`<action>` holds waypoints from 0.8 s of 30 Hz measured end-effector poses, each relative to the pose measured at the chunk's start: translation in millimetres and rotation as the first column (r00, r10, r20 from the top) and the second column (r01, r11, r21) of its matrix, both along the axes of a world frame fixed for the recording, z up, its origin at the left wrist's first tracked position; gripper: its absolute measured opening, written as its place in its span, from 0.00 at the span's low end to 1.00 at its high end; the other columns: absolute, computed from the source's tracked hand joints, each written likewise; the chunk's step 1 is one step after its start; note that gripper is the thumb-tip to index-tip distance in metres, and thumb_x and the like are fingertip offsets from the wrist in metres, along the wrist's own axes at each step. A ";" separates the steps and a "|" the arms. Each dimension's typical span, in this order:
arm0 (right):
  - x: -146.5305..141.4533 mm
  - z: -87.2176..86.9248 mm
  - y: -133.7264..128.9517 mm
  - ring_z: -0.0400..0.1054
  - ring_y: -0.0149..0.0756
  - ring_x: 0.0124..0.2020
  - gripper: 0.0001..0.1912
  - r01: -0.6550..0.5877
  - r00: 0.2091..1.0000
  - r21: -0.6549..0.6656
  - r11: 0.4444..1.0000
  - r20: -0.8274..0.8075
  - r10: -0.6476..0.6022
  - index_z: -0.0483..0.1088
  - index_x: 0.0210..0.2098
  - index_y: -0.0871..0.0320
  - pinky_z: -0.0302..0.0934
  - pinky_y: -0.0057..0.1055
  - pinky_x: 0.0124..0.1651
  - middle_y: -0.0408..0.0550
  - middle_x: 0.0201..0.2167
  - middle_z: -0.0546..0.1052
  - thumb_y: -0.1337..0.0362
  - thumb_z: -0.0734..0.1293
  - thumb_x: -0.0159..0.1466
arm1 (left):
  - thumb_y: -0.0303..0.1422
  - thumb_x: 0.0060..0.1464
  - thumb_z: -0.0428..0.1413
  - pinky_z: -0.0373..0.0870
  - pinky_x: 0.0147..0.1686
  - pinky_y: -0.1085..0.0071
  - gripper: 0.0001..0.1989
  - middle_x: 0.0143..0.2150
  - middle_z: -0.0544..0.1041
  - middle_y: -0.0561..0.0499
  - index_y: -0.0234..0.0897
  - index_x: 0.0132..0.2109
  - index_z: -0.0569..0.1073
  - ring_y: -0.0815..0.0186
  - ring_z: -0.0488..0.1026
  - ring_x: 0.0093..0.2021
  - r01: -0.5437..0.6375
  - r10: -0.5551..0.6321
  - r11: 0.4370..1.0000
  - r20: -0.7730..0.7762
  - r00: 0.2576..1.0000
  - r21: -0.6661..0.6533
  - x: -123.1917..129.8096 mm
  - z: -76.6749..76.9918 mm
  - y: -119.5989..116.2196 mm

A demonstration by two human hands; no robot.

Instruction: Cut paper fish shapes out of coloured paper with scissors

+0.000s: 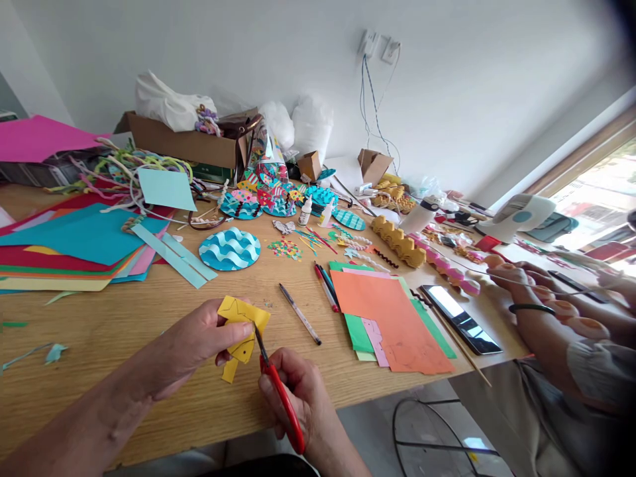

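Note:
A piece of yellow paper (258, 315) with drawn dark lines is pinched between the thumb and fingers of my left hand (218, 334). My right hand (297, 394) is wrapped round the red handles of a pair of scissors (285, 405). The scissor blades point up and meet the paper's right side, close to my left thumb. A narrow yellow strip hangs below the held paper. Just right of the hands, a pen (300, 314) lies on the wooden table (189, 397).
Colored sheets (74, 232) are stacked at left. A blue wavy oval (229, 249) lies behind my hands. Orange paper (392, 311) and a phone (462, 319) rest at right, near another person's hands (521, 285). Glue bottles (305, 212) stand further back.

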State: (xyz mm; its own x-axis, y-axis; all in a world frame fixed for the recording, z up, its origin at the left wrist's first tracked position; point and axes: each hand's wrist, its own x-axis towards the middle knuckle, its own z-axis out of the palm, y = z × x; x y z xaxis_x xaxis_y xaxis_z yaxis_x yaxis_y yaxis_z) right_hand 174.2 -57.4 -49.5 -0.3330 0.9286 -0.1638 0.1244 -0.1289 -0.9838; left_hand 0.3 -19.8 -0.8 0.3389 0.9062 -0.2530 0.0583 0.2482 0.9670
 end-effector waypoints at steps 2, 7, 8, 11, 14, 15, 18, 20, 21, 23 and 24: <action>0.1 -0.7 0.7 0.48 0.22 0.15 0.16 0.002 1.000 0.000 1.000 0.000 -0.002 0.59 0.22 0.57 0.42 0.20 0.16 0.34 0.14 0.57 0.55 0.67 0.58 | 0.36 0.51 0.54 0.56 0.21 0.75 0.07 0.22 0.66 0.58 0.39 0.29 0.68 0.70 0.58 0.23 0.009 -0.009 1.000 -0.004 1.000 0.002 -0.7 -1.2 0.7; -0.1 -3.3 2.4 0.47 0.21 0.14 0.17 0.013 1.000 0.002 1.000 -0.019 -0.013 0.58 0.22 0.57 0.41 0.20 0.16 0.33 0.13 0.57 0.54 0.66 0.57 | 0.38 0.51 0.55 0.57 0.22 0.75 0.08 0.22 0.66 0.58 0.39 0.28 0.68 0.70 0.59 0.23 -0.003 0.003 1.000 0.000 1.000 0.002 -0.2 0.7 -1.1; -0.3 -3.2 2.3 0.47 0.21 0.13 0.17 0.015 1.000 0.000 1.000 -0.025 -0.015 0.58 0.22 0.57 0.41 0.20 0.15 0.33 0.13 0.57 0.54 0.66 0.58 | 0.38 0.51 0.55 0.57 0.22 0.75 0.08 0.22 0.66 0.58 0.39 0.28 0.68 0.70 0.59 0.23 -0.010 0.010 1.000 0.011 1.000 0.003 0.3 1.3 -1.8; -1.0 -1.1 1.3 0.49 0.21 0.12 0.17 0.015 0.999 -0.032 0.999 -0.050 -0.017 0.58 0.22 0.57 0.42 0.20 0.14 0.33 0.12 0.58 0.53 0.66 0.58 | 0.38 0.49 0.56 0.58 0.22 0.76 0.09 0.23 0.66 0.58 0.39 0.29 0.68 0.70 0.59 0.24 -0.032 0.031 0.999 0.032 0.999 0.014 1.7 1.8 -2.9; -1.1 1.8 0.4 0.51 0.21 0.11 0.16 -0.006 0.997 -0.067 0.998 -0.073 0.001 0.59 0.24 0.57 0.43 0.19 0.14 0.32 0.12 0.59 0.53 0.65 0.59 | 0.38 0.49 0.56 0.58 0.21 0.76 0.08 0.23 0.65 0.58 0.38 0.30 0.68 0.70 0.59 0.24 -0.051 0.050 0.998 0.020 0.999 0.029 2.2 1.2 -2.6; -0.9 2.5 0.3 0.51 0.21 0.11 0.16 -0.015 0.997 -0.069 0.998 -0.080 0.010 0.59 0.24 0.57 0.44 0.19 0.14 0.32 0.12 0.59 0.53 0.65 0.59 | 0.38 0.49 0.56 0.58 0.21 0.76 0.08 0.23 0.65 0.58 0.38 0.30 0.68 0.70 0.58 0.24 -0.051 0.051 0.998 0.015 0.999 0.034 2.3 1.2 -2.5; 0.1 3.3 0.2 0.52 0.21 0.12 0.15 -0.032 0.995 -0.057 0.998 -0.094 0.027 0.59 0.24 0.58 0.44 0.19 0.15 0.32 0.12 0.60 0.55 0.65 0.60 | 0.38 0.48 0.57 0.57 0.20 0.76 0.08 0.22 0.65 0.58 0.38 0.29 0.68 0.71 0.58 0.23 -0.040 0.040 0.998 -0.007 0.999 0.040 2.8 3.1 -2.1; 0.9 3.4 0.2 0.52 0.22 0.12 0.14 -0.038 0.995 -0.058 0.998 -0.090 0.033 0.60 0.25 0.58 0.45 0.19 0.16 0.33 0.12 0.60 0.56 0.65 0.60 | 0.38 0.47 0.57 0.56 0.19 0.76 0.09 0.21 0.65 0.58 0.38 0.28 0.68 0.71 0.58 0.22 -0.033 0.034 0.999 -0.020 0.999 0.041 3.7 5.1 -2.1; 1.4 3.5 0.2 0.53 0.22 0.12 0.14 -0.040 0.996 -0.056 0.998 -0.088 0.035 0.60 0.25 0.58 0.45 0.19 0.16 0.33 0.12 0.61 0.57 0.65 0.60 | 0.38 0.47 0.57 0.56 0.19 0.76 0.09 0.21 0.65 0.58 0.38 0.28 0.68 0.71 0.58 0.22 -0.032 0.033 0.999 -0.024 0.999 0.042 4.2 6.1 -2.1; 2.0 4.0 0.0 0.53 0.22 0.13 0.13 -0.046 0.995 -0.053 0.997 -0.086 0.042 0.60 0.25 0.58 0.45 0.19 0.16 0.33 0.12 0.61 0.57 0.65 0.60 | 0.38 0.47 0.56 0.56 0.19 0.76 0.09 0.21 0.64 0.58 0.38 0.27 0.68 0.71 0.58 0.21 -0.029 0.030 0.999 -0.027 0.999 0.044 5.1 7.4 -2.2; 2.2 4.4 -0.1 0.53 0.22 0.13 0.13 -0.051 0.995 -0.055 0.997 -0.086 0.046 0.60 0.25 0.58 0.45 0.19 0.16 0.33 0.12 0.61 0.57 0.64 0.60 | 0.38 0.47 0.56 0.56 0.19 0.76 0.09 0.21 0.64 0.58 0.38 0.27 0.68 0.71 0.57 0.21 -0.028 0.029 0.999 -0.027 0.999 0.045 5.3 7.6 -2.3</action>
State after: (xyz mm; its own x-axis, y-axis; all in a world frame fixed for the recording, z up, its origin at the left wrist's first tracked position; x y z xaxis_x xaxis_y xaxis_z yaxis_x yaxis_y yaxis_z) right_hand 176.4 -57.5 -45.1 -0.3921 0.9010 -0.1854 0.0484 -0.1811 -0.9823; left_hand 5.6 -22.1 6.8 0.3063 0.9260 -0.2208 0.0784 0.2066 0.9753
